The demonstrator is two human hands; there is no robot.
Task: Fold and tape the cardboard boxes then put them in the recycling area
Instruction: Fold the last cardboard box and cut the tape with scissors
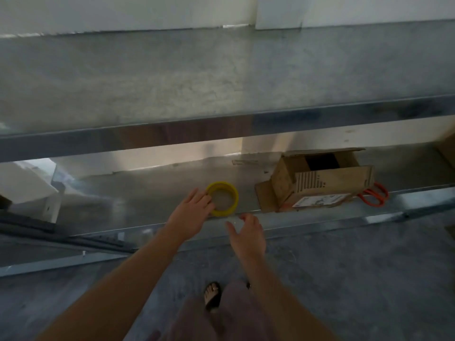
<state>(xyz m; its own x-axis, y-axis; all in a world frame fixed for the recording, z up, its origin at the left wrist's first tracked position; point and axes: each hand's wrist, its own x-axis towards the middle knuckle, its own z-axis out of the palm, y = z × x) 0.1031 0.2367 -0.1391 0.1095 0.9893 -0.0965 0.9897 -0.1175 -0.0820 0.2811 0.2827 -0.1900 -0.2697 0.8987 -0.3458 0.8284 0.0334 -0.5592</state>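
Yellow tape roll [234, 200] lying flat just ahead; nearer left hand [190, 210], open, fingertips at its rim; right hand [247, 236] open, empty.

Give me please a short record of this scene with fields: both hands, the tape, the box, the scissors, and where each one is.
left hand: fingers straight, at the left rim of the tape roll, not gripping it
right hand: open, fingers spread, above the shelf front edge, holding nothing
tape roll: yellow, lying flat on the lower metal shelf
cardboard box: on the same shelf, right of the roll, top partly open
scissors: orange handles at the box's right end, blades hidden
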